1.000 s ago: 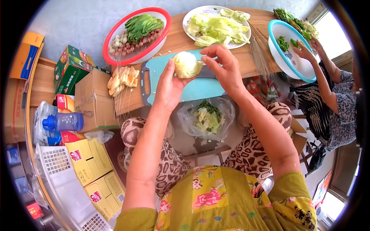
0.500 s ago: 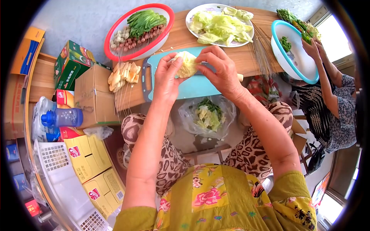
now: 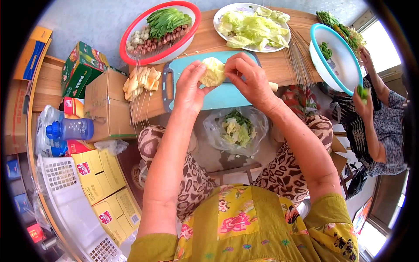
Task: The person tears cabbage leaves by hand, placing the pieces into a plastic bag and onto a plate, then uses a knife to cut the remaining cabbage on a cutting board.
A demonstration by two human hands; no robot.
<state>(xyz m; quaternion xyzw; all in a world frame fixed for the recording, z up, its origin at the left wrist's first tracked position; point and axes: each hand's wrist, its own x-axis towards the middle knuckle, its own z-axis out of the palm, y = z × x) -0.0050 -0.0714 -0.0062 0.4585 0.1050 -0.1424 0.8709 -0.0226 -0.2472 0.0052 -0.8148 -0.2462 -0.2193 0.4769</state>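
My left hand (image 3: 190, 85) grips a small pale yellow-green lettuce heart (image 3: 213, 71) between thumb and fingers, over the blue cutting board (image 3: 227, 98). At its right edge, my right hand (image 3: 252, 83) has fingers bent in a pinch against the lettuce; whether a leaf is between the fingertips is hidden. A pale, handle-like end (image 3: 273, 86) sticks out beyond the board, beneath my right wrist. Behind the board, loose lettuce leaves (image 3: 253, 28) are heaped on a white plate (image 3: 283, 47). Below the table edge, a clear plastic bag (image 3: 260, 142) holds leaf scraps.
Left of the board lie skewered pale slices (image 3: 140, 82). A red-rimmed bowl (image 3: 197, 27) holds skewers and greens. Bare skewers (image 3: 300, 56) lie right of the plate. A co-worker's hand (image 3: 363, 102) holds something green beside a blue-rimmed bowl (image 3: 315, 52). Cardboard boxes (image 3: 109, 102) stand left.
The lettuce heart has turned and shows a rounder face, with my hands nearly in place. The co-worker's hands have parted, one moving down with something green. The view has shifted slightly.
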